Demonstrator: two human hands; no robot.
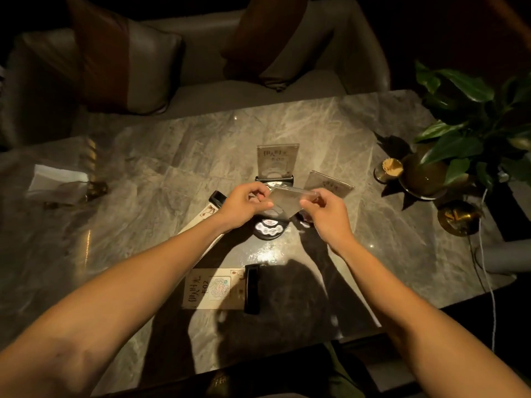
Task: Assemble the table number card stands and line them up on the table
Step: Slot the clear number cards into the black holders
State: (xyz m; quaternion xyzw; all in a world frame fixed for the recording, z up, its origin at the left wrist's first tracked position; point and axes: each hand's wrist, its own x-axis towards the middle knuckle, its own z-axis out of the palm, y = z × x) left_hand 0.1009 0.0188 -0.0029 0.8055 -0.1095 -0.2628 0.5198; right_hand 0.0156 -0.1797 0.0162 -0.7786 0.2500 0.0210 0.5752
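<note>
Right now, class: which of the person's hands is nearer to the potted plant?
Right. The right hand is mid-table, on the potted plant's side; the left hand is beyond it, farther away.

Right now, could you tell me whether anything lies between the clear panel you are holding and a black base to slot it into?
Nothing visible does. Both hands hold the panel above the table, and the base lies unobstructed nearer me, beside a card.
</note>
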